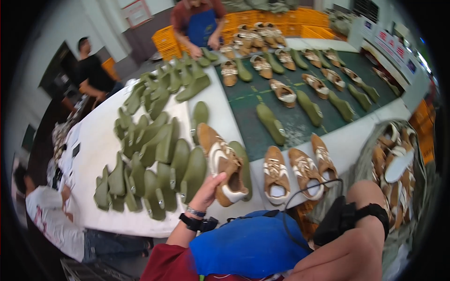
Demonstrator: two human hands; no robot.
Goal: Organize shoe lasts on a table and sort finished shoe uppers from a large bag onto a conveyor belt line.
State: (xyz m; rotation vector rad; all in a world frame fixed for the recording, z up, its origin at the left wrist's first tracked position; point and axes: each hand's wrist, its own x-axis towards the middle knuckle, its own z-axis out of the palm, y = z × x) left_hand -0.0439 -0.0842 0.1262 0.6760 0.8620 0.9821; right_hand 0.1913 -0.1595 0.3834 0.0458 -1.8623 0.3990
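My left hand point(205, 193) is closed on the heel side of a brown sneaker point(219, 157) with white trim and laces, lifted above the table with its toe pointing away. Just behind it a green shoe last point(242, 164) is partly covered by the sneaker. To the right, brown sneakers point(276, 173) stand in a short row on the white table edge. My right hand point(366, 195) is raised at the lower right, close to a sack point(398, 126) filled with similar sneakers. Its fingers are hidden, so I cannot see whether it holds anything.
Many green shoe lasts point(161, 140) crowd the white table point(101, 136) on the left. Sneakers and lasts line a green conveyor belt point(300, 133). Across the table, a person in a blue apron point(206, 25) handles lasts. Orange crates point(304, 18) stand behind. A dark cable point(287, 206) loops near my right arm.
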